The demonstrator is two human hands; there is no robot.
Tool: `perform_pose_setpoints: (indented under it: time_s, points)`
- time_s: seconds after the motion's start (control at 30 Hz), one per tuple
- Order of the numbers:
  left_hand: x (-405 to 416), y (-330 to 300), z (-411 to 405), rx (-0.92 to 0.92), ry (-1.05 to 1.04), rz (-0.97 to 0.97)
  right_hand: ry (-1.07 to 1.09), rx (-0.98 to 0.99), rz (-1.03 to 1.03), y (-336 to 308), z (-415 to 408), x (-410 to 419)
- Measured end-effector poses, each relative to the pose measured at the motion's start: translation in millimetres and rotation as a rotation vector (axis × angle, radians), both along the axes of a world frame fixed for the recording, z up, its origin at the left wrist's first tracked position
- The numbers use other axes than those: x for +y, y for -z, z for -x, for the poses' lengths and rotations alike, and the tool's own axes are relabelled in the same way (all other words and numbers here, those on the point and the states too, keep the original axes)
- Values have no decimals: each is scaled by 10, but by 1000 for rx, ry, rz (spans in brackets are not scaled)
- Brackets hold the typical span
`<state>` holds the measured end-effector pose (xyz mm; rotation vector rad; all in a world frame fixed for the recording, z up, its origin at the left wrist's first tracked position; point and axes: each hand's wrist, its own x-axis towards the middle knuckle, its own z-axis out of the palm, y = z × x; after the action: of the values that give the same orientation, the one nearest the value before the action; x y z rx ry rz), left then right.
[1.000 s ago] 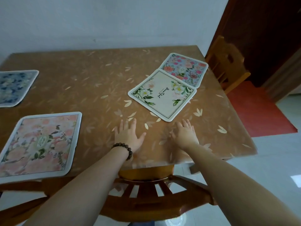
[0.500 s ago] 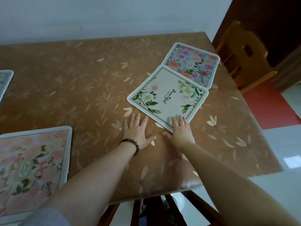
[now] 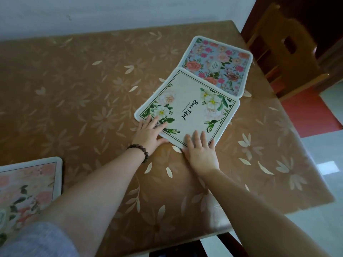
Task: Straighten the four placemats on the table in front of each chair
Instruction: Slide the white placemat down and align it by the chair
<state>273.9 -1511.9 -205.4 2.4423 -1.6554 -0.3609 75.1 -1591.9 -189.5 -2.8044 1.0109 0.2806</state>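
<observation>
Both the left hand [image 3: 148,134] and right hand [image 3: 200,149] lay flat with fingers spread wide on the skewed white placemat [image 3: 187,108] near the table's [image 3: 74,89] right edge.

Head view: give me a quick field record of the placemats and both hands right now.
white placemat: skewed to the table edge, far edge overlapping the blue one
blue floral placemat: far right, by the wooden chair
pink floral placemat: near left, partly out of frame
left hand: flat, fingers on white mat's near-left edge
right hand: flat on its near corner
table: brown floral cover
</observation>
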Motion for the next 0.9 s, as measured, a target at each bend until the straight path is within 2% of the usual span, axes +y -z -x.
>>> perform_pose_setpoints:
  time_s: [0.13, 0.4, 0.7, 0.9]
  points:
    - [-6, 21, -45, -63, 73, 23, -124, 43, 26, -20, -41, 37]
    - [59, -30, -30, -112, 166, 71, -50, -97, -80, -40, 5, 9]
    - [465, -189, 399, 18, 83, 162, -95, -136, -169, -142, 380, 127]
    - [986, -240, 738, 63, -46, 131, -138, -85, -271, -194, 578, 391]
